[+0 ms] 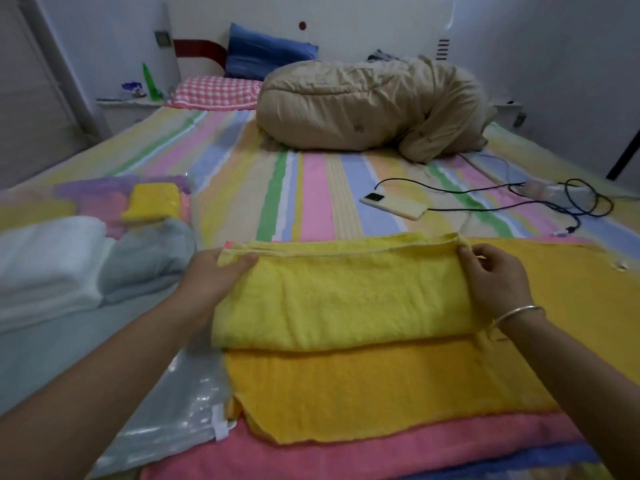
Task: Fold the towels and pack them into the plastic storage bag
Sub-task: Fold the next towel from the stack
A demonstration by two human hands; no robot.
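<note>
The yellow towel (346,292) is held at its far corners: one is gripped by the left hand (218,275), the other is pinched by the right hand (491,278). An orange towel (381,386) is spread under both hands. The plastic storage bag (180,400) is seen below the left arm. Beyond the hands a striped bed (311,181), a phone (394,206) and a brown quilt (374,109) are seen

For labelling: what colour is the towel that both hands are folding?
Light yellow; the towel shows best in the head view.
</note>
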